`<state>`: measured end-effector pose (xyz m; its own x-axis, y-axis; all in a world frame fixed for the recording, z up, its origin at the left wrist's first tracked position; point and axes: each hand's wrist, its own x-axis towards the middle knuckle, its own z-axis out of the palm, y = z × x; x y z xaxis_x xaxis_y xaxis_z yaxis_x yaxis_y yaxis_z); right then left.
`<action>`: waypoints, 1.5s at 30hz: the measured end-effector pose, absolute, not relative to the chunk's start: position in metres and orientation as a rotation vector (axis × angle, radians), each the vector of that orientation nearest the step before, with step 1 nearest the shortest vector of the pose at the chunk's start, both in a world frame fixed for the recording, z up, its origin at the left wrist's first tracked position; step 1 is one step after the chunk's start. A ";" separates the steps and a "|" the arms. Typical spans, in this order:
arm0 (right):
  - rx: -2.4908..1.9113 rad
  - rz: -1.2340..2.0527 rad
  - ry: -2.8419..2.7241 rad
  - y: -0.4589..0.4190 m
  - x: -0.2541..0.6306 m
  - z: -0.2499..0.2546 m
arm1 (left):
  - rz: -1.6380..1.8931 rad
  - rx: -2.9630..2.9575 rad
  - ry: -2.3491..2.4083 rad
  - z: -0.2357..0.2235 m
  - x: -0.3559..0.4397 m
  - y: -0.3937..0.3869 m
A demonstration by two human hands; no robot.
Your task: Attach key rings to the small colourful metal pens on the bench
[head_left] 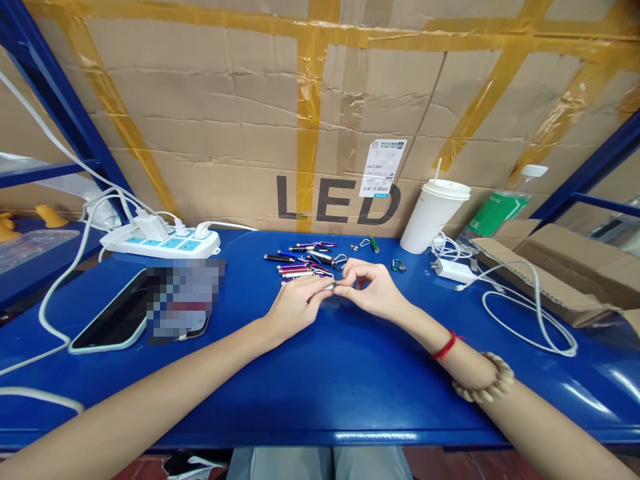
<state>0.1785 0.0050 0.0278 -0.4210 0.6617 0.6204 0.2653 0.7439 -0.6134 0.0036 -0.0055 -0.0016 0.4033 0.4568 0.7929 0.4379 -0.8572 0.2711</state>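
Observation:
My left hand [296,303] and my right hand [369,288] meet over the blue table [320,373], fingertips pinched together on a small silver metal piece [332,286]. Just behind them lies a pile of several small coloured keychain flashlights [305,261] in purple, blue and black, some with carabiner clips. A green clip [397,265] and a few loose small parts [367,244] lie to the right of the pile. My right wrist wears a red string and a beaded bracelet.
A white power strip [163,245] with plugged chargers sits back left, a phone [113,320] lies front left. A white lidded cup [434,215] stands back right, beside a white charger with looped cable [525,313] and an open cardboard box [555,267]. A taped cardboard wall closes the back.

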 end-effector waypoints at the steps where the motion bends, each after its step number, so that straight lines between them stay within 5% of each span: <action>1: -0.732 0.537 -2.006 0.005 0.178 0.027 | 1.522 2.628 0.856 -0.002 0.004 -0.005; 18: -1.161 0.643 -2.023 0.017 0.190 0.030 | 1.232 2.496 1.311 0.006 0.008 -0.009; 25: -1.350 0.270 -2.342 0.018 0.203 0.041 | 1.048 2.511 1.279 0.009 0.008 -0.010; 45: -1.138 0.767 -2.547 0.024 0.213 0.035 | 0.758 2.831 1.078 0.010 0.009 -0.013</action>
<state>0.2130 0.0243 0.0351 -0.6647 0.7471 0.0110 0.6169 0.5571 -0.5560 0.0095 -0.0126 0.0096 0.6436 0.6307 0.4336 0.6213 -0.7614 0.1851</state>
